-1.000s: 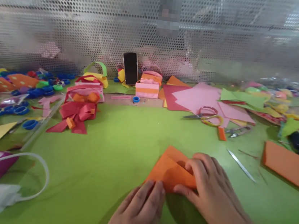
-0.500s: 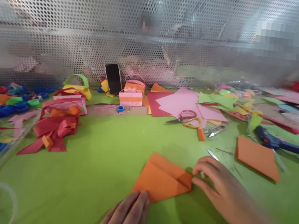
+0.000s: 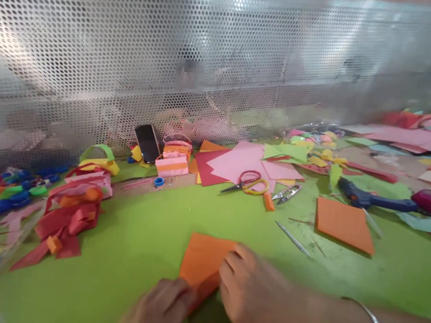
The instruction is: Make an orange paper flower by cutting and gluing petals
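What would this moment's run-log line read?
left hand: on orange paper, near-left edge | right hand: same paper, right edge | beyond: red-and-yellow-handled scissors | right: blue glue gun

Handled orange paper (image 3: pixel 200 256): partly concealed by right hand (image 3: pixel 245 285). Left hand (image 3: pixel 161 306): wrist out of frame. Perforated panel (image 3: pixel 107 48): left end likewise.

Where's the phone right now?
In the head view, the phone stands tilted left of centre, in front of the perforated panel and just left of the pink-and-orange box.
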Available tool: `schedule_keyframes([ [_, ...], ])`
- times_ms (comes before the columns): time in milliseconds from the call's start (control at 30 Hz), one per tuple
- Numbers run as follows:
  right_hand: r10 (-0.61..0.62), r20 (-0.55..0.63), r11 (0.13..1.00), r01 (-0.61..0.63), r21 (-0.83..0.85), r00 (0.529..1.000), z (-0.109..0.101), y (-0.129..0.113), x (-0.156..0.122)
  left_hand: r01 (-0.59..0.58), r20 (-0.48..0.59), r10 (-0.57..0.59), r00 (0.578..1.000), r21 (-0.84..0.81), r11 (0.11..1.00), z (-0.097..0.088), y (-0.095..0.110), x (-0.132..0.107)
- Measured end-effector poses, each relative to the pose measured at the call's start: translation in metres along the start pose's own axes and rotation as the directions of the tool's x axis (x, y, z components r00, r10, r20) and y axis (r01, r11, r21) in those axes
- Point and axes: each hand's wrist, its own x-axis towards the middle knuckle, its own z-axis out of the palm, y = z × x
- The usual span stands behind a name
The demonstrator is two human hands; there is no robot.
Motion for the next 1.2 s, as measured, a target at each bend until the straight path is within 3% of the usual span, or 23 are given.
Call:
schedule_keyframes([
  [33, -0.003, -0.03, 1.0, 0.003, -0.01, 1.0, -0.001, 0.008, 0.004, 0.124, -0.032, -0.126, 0.992, -0.057, 0.991, -0.005, -0.001, 0.005],
  [67, 0.004, -0.068, 1.0, -0.006, -0.02, 0.998, -0.002, 0.017, 0.008, 0.274, -0.076, -0.284, 0.956, -0.124, 0.954, -0.01, -0.001, 0.011],
  [100, 0.019, -0.115, 0.999, -0.022, -0.028, 0.993, -0.003, 0.026, 0.01, 0.449, -0.095, -0.477, 0.874, -0.219, 0.866, -0.016, -0.002, 0.018],
  [133, 0.043, -0.169, 0.998, -0.05, -0.038, 0.985, -0.004, 0.036, 0.012, 0.608, -0.081, -0.67, 0.738, -0.351, 0.712, -0.023, -0.003, 0.026],
  [167, 0.061, -0.23, 0.996, -0.073, -0.045, 0.971, -0.003, 0.044, 0.013, 0.693, 0.009, -0.799, 0.601, -0.505, 0.515, -0.03, -0.004, 0.035],
  [200, 0.072, -0.293, 0.995, -0.09, -0.051, 0.953, -0.002, 0.052, 0.013, 0.714, 0.21, -0.836, 0.507, -0.645, 0.271, -0.038, -0.005, 0.043],
  [233, 0.072, -0.353, 0.994, -0.098, -0.055, 0.933, 0.0, 0.057, 0.012, 0.645, 0.388, -0.787, 0.48, -0.764, 0.017, -0.044, -0.006, 0.051],
  [300, 0.04, -0.451, 0.996, -0.072, -0.054, 0.892, 0.005, 0.064, 0.008, 0.487, 0.621, -0.563, 0.545, -0.781, -0.39, -0.052, -0.006, 0.062],
  [333, 0.018, -0.483, 0.998, -0.049, -0.05, 0.875, 0.008, 0.064, 0.006, 0.431, 0.667, -0.46, 0.586, -0.737, -0.52, -0.051, -0.005, 0.066],
  [400, -0.024, -0.516, 0.999, 0.007, -0.036, 0.856, 0.014, 0.062, 0.002, 0.378, 0.7, -0.361, 0.617, -0.665, -0.644, -0.043, -0.003, 0.069],
  [467, -0.045, -0.521, 0.999, 0.05, -0.005, 0.852, 0.019, 0.059, 0.0, 0.314, 0.673, -0.415, 0.612, -0.688, -0.654, -0.028, 0.0, 0.068],
  [567, -0.019, -0.5, 0.996, 0.058, 0.061, 0.866, 0.028, 0.055, -0.002, 0.237, 0.584, -0.55, 0.597, -0.783, -0.574, -0.011, 0.001, 0.066],
  [633, 0.12, -0.474, 0.98, -0.026, 0.2, 0.872, 0.035, 0.055, -0.003, 0.231, 0.531, -0.629, 0.568, -0.836, -0.498, -0.008, 0.001, 0.064],
  [667, 0.246, -0.424, 0.941, -0.11, 0.322, 0.872, 0.037, 0.055, -0.003, 0.237, 0.506, -0.656, 0.559, -0.857, -0.458, -0.008, 0.0, 0.062],
  [700, 0.391, -0.326, 0.856, -0.21, 0.472, 0.86, 0.039, 0.054, -0.003, 0.248, 0.485, -0.673, 0.559, -0.872, -0.423, -0.008, 0.0, 0.061],
  [767, 0.577, 0.004, 0.541, -0.387, 0.746, 0.816, 0.039, 0.053, -0.002, 0.268, 0.46, -0.676, 0.575, -0.887, -0.375, -0.01, 0.001, 0.06],
  [833, 0.576, 0.325, 0.182, -0.506, 0.843, 0.75, 0.036, 0.049, 0.0, 0.295, 0.461, -0.651, 0.603, -0.887, -0.354, -0.01, 0.004, 0.059],
  [900, 0.536, 0.484, -0.039, -0.552, 0.833, 0.691, 0.032, 0.044, 0.003, 0.327, 0.476, -0.627, 0.616, -0.879, -0.347, -0.007, 0.007, 0.059],
  [1000, 0.508, 0.576, -0.183, -0.573, 0.799, 0.641, 0.028, 0.039, 0.006, 0.366, 0.504, -0.639, 0.581, -0.863, -0.349, -0.002, 0.01, 0.059],
  [1100, 0.416, 0.627, -0.247, -0.582, 0.775, 0.658, 0.028, 0.038, 0.005, 0.405, 0.502, -0.672, 0.545, -0.859, -0.313, 0.002, 0.006, 0.057],
  [1200, 0.31, 0.672, -0.288, -0.607, 0.74, 0.672, 0.027, 0.042, 0.006, 0.477, 0.505, -0.661, 0.555, -0.844, -0.245, 0.002, -0.001, 0.055],
])
